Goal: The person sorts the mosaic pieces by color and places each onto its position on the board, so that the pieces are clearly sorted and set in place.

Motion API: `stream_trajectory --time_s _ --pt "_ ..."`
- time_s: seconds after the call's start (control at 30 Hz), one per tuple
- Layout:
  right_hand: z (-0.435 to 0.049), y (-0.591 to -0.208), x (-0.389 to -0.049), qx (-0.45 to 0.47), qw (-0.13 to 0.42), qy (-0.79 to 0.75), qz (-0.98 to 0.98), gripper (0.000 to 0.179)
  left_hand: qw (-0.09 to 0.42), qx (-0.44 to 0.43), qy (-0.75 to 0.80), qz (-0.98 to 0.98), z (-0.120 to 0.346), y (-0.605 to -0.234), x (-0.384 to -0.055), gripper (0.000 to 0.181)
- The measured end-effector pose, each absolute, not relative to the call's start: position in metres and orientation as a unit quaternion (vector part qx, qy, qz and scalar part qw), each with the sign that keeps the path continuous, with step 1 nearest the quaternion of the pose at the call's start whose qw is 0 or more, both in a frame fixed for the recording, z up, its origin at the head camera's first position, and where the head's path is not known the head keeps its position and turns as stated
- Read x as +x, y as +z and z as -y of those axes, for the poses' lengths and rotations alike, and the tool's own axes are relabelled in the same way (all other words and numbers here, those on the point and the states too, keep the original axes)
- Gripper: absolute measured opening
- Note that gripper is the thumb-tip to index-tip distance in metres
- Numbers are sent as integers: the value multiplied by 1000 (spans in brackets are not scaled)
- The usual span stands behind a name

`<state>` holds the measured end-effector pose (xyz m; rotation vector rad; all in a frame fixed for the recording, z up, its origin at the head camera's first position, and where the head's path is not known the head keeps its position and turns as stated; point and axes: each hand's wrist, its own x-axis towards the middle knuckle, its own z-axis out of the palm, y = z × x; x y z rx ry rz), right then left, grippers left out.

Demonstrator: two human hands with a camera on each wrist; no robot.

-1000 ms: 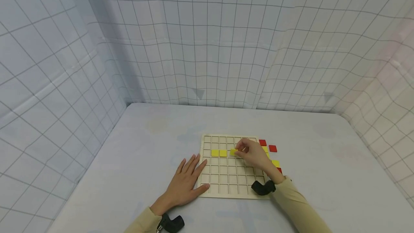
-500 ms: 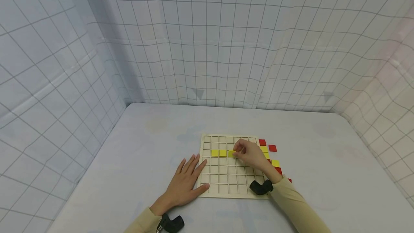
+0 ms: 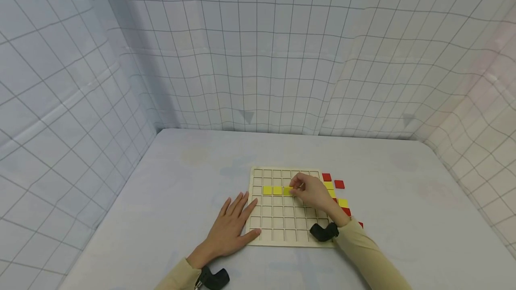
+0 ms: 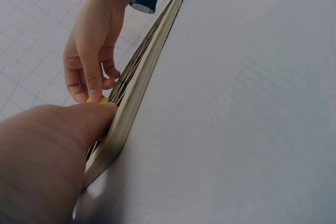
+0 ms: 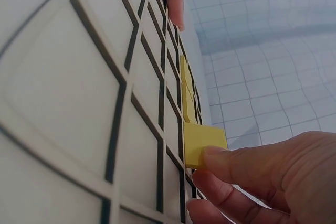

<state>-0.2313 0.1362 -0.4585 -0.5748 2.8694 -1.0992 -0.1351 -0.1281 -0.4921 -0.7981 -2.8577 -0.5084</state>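
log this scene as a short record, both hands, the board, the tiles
left hand: fingers spread, thumb over the left edge of the cream gridded wooden-looking board
right hand: pinches a thin yellow square tile, tilted over the board
in the grid: two flat yellow square tiles, side by side
right of board: red square tiles and more yellow square tiles, some partly hidden

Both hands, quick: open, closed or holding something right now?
Left hand: open, fingers spread, resting at the left edge of the cream, flat gridded board.
Right hand: closed, pinching a flat, square yellow tile.
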Motion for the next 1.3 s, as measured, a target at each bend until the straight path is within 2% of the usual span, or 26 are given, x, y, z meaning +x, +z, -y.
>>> stream_trajectory --time_s 0.43,0.67,1.03,1.3 --pt "-134 -459 -231 -176 2 -342 -923 7 94 -274 -185 939 129 -498 -136 74" --pt "-133 -457 -230 -183 -5 -331 -926 5 71 -268 -183 943 129 -498 -136 75" --pt "-132 -458 -230 -166 -9 -318 -934 3 88 -271 -183 941 129 -497 -135 74" --pt "-132 -459 -230 -154 1 -316 -936 4 68 -263 -177 946 128 -495 -135 74"
